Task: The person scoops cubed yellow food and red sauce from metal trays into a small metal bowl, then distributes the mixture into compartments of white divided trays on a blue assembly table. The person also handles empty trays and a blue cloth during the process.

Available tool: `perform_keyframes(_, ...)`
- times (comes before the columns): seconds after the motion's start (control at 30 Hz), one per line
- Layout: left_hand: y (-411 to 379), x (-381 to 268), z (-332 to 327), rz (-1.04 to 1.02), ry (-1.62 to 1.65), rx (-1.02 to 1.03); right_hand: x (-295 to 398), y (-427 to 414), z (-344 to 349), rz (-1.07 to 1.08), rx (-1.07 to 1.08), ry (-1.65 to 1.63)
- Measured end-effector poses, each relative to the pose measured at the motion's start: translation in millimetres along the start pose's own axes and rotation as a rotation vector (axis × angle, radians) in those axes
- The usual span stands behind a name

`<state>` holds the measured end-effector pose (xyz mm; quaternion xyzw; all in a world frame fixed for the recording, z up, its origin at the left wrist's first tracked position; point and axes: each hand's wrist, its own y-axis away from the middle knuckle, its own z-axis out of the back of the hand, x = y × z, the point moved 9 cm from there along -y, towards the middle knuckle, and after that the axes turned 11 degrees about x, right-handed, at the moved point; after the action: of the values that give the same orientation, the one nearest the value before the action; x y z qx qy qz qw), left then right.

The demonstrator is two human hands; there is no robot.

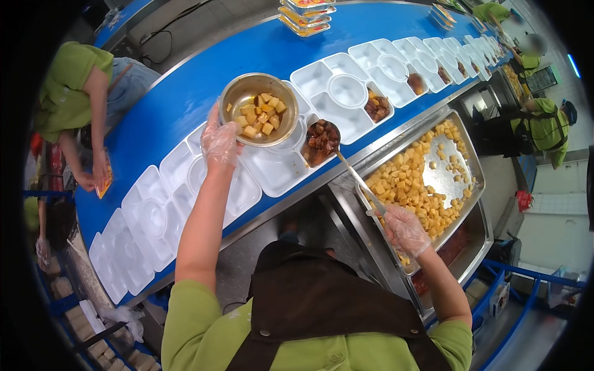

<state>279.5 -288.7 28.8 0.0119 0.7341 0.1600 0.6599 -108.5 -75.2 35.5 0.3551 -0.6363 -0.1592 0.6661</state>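
Note:
My left hand (220, 141), in a clear plastic glove, grips the rim of a round metal bowl (239, 99) above the line of trays. Cubes of potato (262, 115) lie in the bowl. My right hand (404, 228), also gloved, holds the handle of a metal ladle (359, 180). Its round head, filled with dark braised meat cubes (322, 138), is over the near right corner compartment of a white compartment tray (278, 172). Brown sauce shows at that corner; whether the ladle touches the tray I cannot tell. The bowl hides part of the same tray.
White compartment trays (348, 90) line the blue conveyor belt (209, 65); several to the right hold meat. A steel pan of potato cubes (441, 164) rests beside the belt's edge. Foil containers (306, 18) are stacked across. One person (79, 92) works opposite; others (540, 125) stand right.

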Motion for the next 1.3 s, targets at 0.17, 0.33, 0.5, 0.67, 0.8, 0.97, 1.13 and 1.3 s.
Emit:
perform_keyframes(0.17,7.3,1.0,1.5,-0.025,0.237,0.025,12.4,-1.2,-8.4,0.246,-0.146,0.602)
perform_keyframes(0.33,18.5,-2.4,10.6,-0.037,0.262,0.059,43.3,13.7,-28.9,0.407,-0.372,1.085)
perform_keyframes(0.5,33.4,-4.0,17.6,-0.013,0.268,0.094,33.7,14.4,-24.5,0.398,-0.417,1.048)
perform_keyframes(0.67,40.8,7.7,32.5,0.023,0.235,0.046,16.3,15.7,-18.5,0.411,-0.402,0.885)
perform_keyframes(0.8,43.4,15.1,36.7,0.046,0.218,0.044,-8.1,2.0,-18.8,0.243,-0.179,0.551)
perform_keyframes(0.97,49.1,16.8,36.2,0.049,0.209,0.042,33.8,18.5,-28.4,0.556,-0.478,1.011)
perform_keyframes(1.13,58.0,13.0,30.7,0.011,0.264,0.084,26.7,22.7,-16.0,0.543,-0.534,0.984)
perform_keyframes(1.3,84.3,21.1,22.1,0.098,0.232,0.075,-20.5,14.0,-8.9,0.299,-0.273,0.247)
